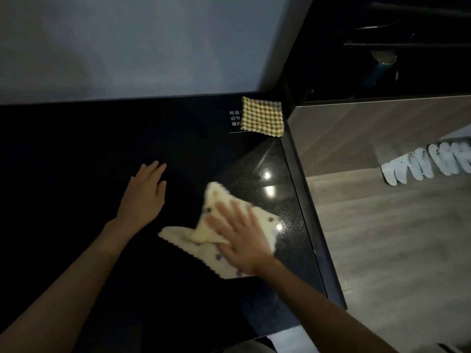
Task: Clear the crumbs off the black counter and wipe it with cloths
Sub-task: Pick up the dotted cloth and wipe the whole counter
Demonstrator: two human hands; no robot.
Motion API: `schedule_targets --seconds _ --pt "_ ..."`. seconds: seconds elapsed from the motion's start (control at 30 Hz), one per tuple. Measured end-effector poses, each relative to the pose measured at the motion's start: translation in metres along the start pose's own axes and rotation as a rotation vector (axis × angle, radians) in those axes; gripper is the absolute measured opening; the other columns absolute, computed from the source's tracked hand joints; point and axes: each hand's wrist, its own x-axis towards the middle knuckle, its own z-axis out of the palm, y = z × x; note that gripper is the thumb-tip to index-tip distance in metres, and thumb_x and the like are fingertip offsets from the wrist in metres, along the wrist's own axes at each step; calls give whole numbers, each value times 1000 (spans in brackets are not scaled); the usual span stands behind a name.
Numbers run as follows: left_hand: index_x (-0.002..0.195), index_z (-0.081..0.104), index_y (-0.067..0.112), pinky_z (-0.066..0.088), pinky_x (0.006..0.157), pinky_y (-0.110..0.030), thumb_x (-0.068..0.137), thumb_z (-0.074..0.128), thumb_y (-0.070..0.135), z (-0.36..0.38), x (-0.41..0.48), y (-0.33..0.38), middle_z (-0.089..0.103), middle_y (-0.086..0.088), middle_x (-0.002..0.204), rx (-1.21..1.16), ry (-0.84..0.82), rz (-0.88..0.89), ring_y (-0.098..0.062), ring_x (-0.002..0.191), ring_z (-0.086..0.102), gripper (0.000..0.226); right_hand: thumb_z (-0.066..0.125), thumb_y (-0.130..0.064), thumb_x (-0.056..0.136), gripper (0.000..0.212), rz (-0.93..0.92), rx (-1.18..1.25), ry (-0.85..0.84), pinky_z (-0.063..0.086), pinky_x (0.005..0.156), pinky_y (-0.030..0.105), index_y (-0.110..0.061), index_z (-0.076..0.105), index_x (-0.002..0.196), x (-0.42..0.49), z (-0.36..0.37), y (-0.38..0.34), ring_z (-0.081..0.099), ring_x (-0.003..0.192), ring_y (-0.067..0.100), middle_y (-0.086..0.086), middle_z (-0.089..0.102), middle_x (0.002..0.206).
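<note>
A glossy black counter (84, 154) fills the left and middle of the head view. My right hand (240, 234) presses flat, fingers spread, on a crumpled cream cloth with purple dots (178, 235) near the counter's right side; the hand is motion-blurred. My left hand (145, 193) lies flat and bare on the counter to the left of the cloth, holding nothing. A second cloth, checked green and yellow (262, 116), lies folded flat at the counter's far right corner. No crumbs are discernible on the dark surface.
A white-lettered sign (234, 119) is partly covered by the checked cloth. The counter's right edge (303, 200) drops to a wooden floor (392, 250). White slippers (425, 164) line the floor at right. A pale wall (127, 47) backs the counter.
</note>
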Motion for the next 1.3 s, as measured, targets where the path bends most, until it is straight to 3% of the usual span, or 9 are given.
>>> schedule_targets --seconds 0.13,0.3,0.47,0.7,0.87,1.0,1.17,1.3 --pt "146 22 22 11 116 -44 98 37 27 11 0 12 15 -3 156 75 -44 -31 -22 144 6 50 24 -65 92 62 482 -14 60 -1 116 59 -48 2 148 -45 -24 53 -19 146 23 -7 -9 161" --pt "146 18 26 11 116 -43 98 36 29 16 11 8 10 -4 157 170 -26 -61 -22 144 4 52 22 -76 86 71 588 -19 56 -8 115 60 -51 -6 146 5 -35 63 -24 144 31 -1 -17 160" --pt "146 18 29 12 115 -45 97 36 31 9 32 -5 11 -7 156 283 52 -39 -24 144 7 52 13 -84 81 78 461 -105 -5 -8 112 65 -50 -16 144 73 -47 69 -24 141 40 6 -20 159" --pt "146 21 29 16 115 -48 89 52 18 -9 38 -39 24 -15 152 476 106 -49 -33 140 19 66 24 -85 79 82 98 -111 -46 -6 112 65 -49 -8 147 144 -47 29 -24 141 42 6 -19 159" --pt "138 42 25 19 114 -48 78 65 3 -9 43 -61 43 -15 142 383 160 23 -31 130 41 68 13 -89 74 85 179 -107 7 -9 113 62 -51 -9 145 226 -56 32 -22 142 40 5 -17 160" --pt "135 48 24 20 114 -48 75 68 -2 -11 46 -70 48 -15 138 326 176 74 -30 125 47 68 15 -89 74 84 199 -102 52 -7 115 59 -50 -3 147 275 -62 35 -17 144 39 5 -11 161" --pt "135 46 14 16 115 -49 76 60 -9 -20 46 -75 52 -11 135 272 194 105 -26 126 47 65 11 -75 86 77 130 -131 42 -5 118 54 -37 -5 151 309 -61 28 -15 146 32 3 -10 161" --pt "136 43 10 12 117 -43 84 56 -6 -28 44 -86 49 -9 137 149 224 62 -22 136 32 55 12 -54 97 68 -70 -147 38 4 120 48 -17 1 153 299 -56 17 -11 147 26 4 -5 161"
